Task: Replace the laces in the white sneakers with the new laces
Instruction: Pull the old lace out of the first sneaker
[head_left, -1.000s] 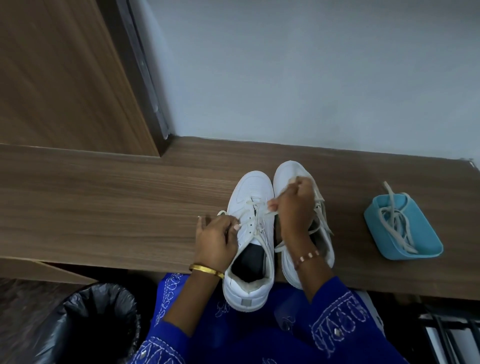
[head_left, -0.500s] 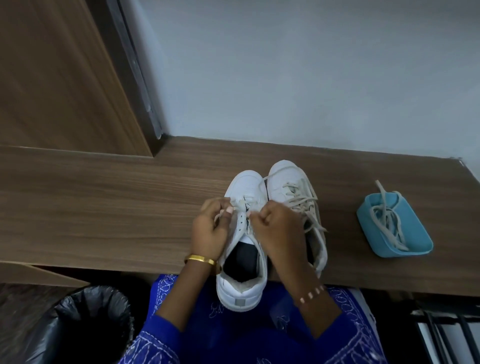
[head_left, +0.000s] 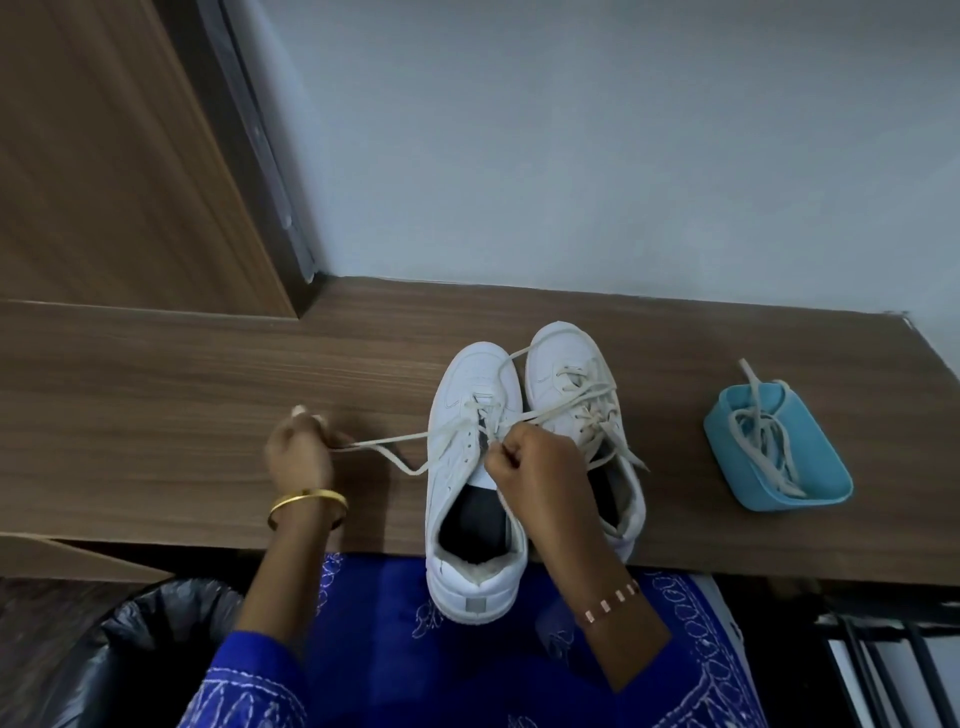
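**Cream lace drawn out sideways from the left shoe**

Cream and soft, the lace (head_left: 384, 442) runs taut from the left shoe (head_left: 475, 467) to the left hand (head_left: 300, 453), which pinches its end between fingertips out on the bench (head_left: 156, 405), well to the left of the shoe. The right hand (head_left: 535, 467) sits over the shoe's tongue, curled closed and pinching another strand near the upper eyelets. That strand runs up across the toe of the right shoe (head_left: 576, 395), which stands touching the left shoe on its right side and is loosely laced.

The lace looks light, limp and flat; it will snag at an eyelet rather than slide if tugged at an angle, so the best hold is probably close to the eyelet or on the stiff tip, with the shoe steadied by the other hand. The shoe itself looks light enough to shift under a hard pull, and its heel overhangs the bench edge.

Farther right of the shoes, well apart, a blue tray (head_left: 727, 441) holds more coiled laces (head_left: 769, 441). Below and left of the left shoe, a black-lined bin (head_left: 104, 649) stands on the floor.

Half a second ago both hands were close together over the left shoe's eyelets; now the left hand has swung out, drawing a length free.
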